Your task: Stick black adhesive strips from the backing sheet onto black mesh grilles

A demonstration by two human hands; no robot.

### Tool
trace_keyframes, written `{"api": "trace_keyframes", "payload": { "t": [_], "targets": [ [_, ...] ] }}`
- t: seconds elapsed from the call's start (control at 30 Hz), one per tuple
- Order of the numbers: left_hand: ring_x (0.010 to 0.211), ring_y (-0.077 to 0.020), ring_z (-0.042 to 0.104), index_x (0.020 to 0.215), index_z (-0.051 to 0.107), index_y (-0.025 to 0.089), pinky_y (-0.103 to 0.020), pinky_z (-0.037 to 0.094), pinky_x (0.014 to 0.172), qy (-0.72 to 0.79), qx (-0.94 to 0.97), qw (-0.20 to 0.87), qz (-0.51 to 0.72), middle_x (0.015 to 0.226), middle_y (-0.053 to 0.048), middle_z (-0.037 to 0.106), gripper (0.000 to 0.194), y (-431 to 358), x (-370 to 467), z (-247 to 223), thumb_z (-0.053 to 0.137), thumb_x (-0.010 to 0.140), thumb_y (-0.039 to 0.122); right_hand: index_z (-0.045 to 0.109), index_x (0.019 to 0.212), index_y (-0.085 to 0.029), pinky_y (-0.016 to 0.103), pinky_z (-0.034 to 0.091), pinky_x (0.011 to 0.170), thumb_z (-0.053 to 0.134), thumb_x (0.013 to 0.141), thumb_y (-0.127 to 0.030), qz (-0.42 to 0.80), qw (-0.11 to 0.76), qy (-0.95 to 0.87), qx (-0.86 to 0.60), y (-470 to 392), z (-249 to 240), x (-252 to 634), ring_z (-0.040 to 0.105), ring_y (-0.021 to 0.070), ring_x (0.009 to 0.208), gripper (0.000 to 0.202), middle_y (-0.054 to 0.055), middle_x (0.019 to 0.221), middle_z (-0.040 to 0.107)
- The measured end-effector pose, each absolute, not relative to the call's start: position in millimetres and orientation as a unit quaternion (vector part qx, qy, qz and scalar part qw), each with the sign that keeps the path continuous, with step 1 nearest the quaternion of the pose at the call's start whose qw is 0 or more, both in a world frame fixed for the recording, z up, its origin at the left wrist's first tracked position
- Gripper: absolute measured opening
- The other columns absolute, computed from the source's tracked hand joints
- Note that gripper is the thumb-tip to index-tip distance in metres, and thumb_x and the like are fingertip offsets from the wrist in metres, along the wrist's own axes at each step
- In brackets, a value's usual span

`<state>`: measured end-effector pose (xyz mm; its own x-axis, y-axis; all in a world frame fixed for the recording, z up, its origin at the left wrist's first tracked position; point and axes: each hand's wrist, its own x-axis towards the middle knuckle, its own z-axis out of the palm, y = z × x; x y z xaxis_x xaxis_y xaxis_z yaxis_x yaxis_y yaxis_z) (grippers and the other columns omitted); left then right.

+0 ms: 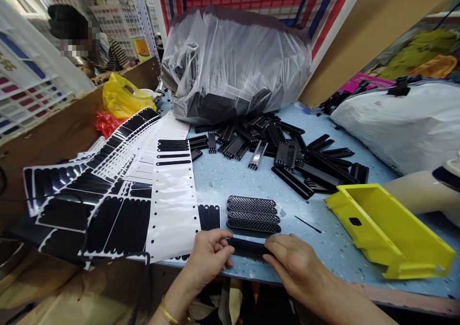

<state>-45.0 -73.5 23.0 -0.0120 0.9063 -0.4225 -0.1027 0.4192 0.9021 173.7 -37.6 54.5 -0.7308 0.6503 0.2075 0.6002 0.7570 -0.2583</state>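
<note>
Head view looks down at the near edge of a pale blue speckled table [230,181], where both hands grip one long, narrow black plastic strip [247,247] lying flat right at the edge. Left hand [208,258] has its fingers [224,248] curled and pinching the strip's left end, and there's a gold bangle [168,313] on that wrist; right hand [298,262] lies over the other end with fingers pressed together on top of it. Just beyond the strip sits a neat little stack of four oblong black grilles [253,214] with a mesh texture and rounded ends, and right beside them a small black ribbed piece [209,216]. Off to the left, glossy white backing sheets [172,205] with punched edge holes fan out, carrying matte black oblong stickers [118,224], some slots already peeled. Farther back there's a loose heap of black comb-like plastic parts [287,157], toothed along their edges, spilling from a big crinkly clear plastic bag [233,61] stuffed with more dark parts. On the right, a bright yellow plastic bin [391,229] lies tilted, smooth and boxy, with a white sack [398,119] behind it. A thin black sliver [308,224] lies between the grilles and the bin. Another person [79,37] sits at the far left, near a yellow plastic bag [122,97].
</note>
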Motion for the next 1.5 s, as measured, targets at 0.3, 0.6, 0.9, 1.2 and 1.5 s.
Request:
{"api": "trace_keyframes", "payload": {
  "t": [0.3, 0.6, 0.9, 1.2, 1.5],
  "targets": [
    [0.042, -0.0119, 0.062, 0.087, 0.069, 0.013, -0.018, 0.044, 0.038, 0.571, 0.356, 0.613, 0.413, 0.053, 0.005, 0.056, 0.029, -74, -47, 22, 0.070, 0.064, 0.032, 0.062, 0.081, -0.018, 0.036, 0.041, 0.074, 0.043, 0.091, -0.006, 0.125, 0.118, -0.913, -0.369, -44, 56, 172, 0.059, 0.0217, 0.073, 0.024, 0.006, 0.078, 0.063],
    [0.040, -0.0122, 0.062, 0.083, 0.069, 0.012, -0.017, 0.042, 0.035, 0.590, 0.333, 0.607, 0.415, 0.051, 0.003, 0.059, 0.039, -72, -46, 27, 0.069, 0.065, 0.047, 0.062, 0.072, -0.018, 0.034, 0.037, 0.066, 0.042, 0.090, -0.004, 0.102, 0.142, -0.916, -0.361, -44, 57, 168, 0.057, 0.0213, 0.066, 0.029, 0.006, 0.073, 0.063],
    [0.037, -0.0120, 0.060, 0.076, 0.068, 0.012, -0.017, 0.041, 0.033, 0.612, 0.316, 0.597, 0.411, 0.047, 0.004, 0.057, 0.035, -70, -43, 32, 0.070, 0.057, 0.042, 0.061, 0.073, -0.018, 0.035, 0.040, 0.071, 0.042, 0.090, -0.004, 0.118, 0.135, -0.910, -0.373, -46, 59, 166, 0.058, 0.0212, 0.069, 0.029, 0.006, 0.074, 0.062],
    [0.035, -0.0118, 0.058, 0.068, 0.067, 0.013, -0.016, 0.037, 0.031, 0.628, 0.291, 0.586, 0.421, 0.044, 0.004, 0.055, 0.033, -68, -38, 37, 0.069, 0.053, 0.043, 0.068, 0.079, -0.018, 0.033, 0.049, 0.068, 0.056, 0.085, -0.009, 0.169, 0.211, -0.884, -0.380, -40, 45, 176, 0.064, 0.0209, 0.070, 0.016, 0.007, 0.080, 0.070],
    [0.031, -0.0114, 0.054, 0.061, 0.063, 0.016, -0.016, 0.034, 0.032, 0.643, 0.343, 0.553, 0.404, 0.037, 0.004, 0.051, 0.031, -68, -35, 36, 0.068, 0.057, 0.046, 0.070, 0.079, -0.018, 0.034, 0.052, 0.066, 0.058, 0.084, -0.010, 0.174, 0.224, -0.880, -0.382, -40, 42, 175, 0.065, 0.0218, 0.070, 0.016, 0.007, 0.079, 0.071]
  ]
}}
